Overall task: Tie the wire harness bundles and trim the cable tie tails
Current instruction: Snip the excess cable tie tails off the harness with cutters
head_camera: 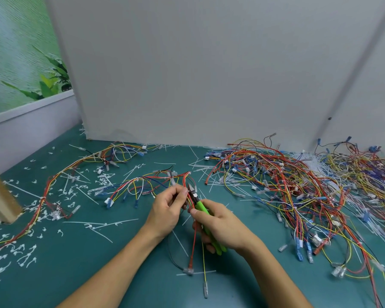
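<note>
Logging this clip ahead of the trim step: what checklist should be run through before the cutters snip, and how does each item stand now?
1. The left hand pinches the harness: ok.
2. The right hand grips the green cutters: ok.
3. Cutter tip reaches the wires beside the left fingertips: ok.
4. Blades around the tie tail: cannot tell, too small.
5. Left fingertips clear of the blades: cannot tell, they sit very close.
6. Held harness lies apart from the loose pile: ok.
</note>
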